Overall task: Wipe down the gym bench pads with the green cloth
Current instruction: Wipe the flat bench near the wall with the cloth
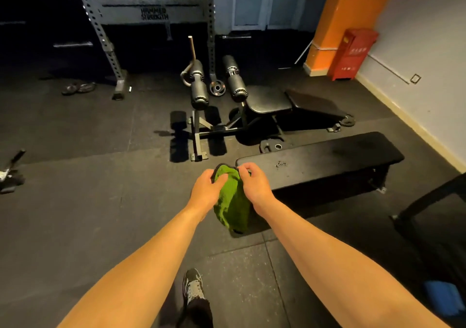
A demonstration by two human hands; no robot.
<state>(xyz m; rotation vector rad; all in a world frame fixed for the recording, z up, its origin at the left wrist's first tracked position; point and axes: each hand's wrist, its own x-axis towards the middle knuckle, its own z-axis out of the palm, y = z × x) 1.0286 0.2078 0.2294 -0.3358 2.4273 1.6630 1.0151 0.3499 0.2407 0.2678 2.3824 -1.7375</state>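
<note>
At far left dark gear on the rubber floor is cut off and unreadable. The left hand (205,188) and right hand (253,183), arms stretched forward, each pinch the top edge of the crumpled green terry cloth (232,206), which hangs between them and hides the near end of the flat black padded bench (327,161).
</note>
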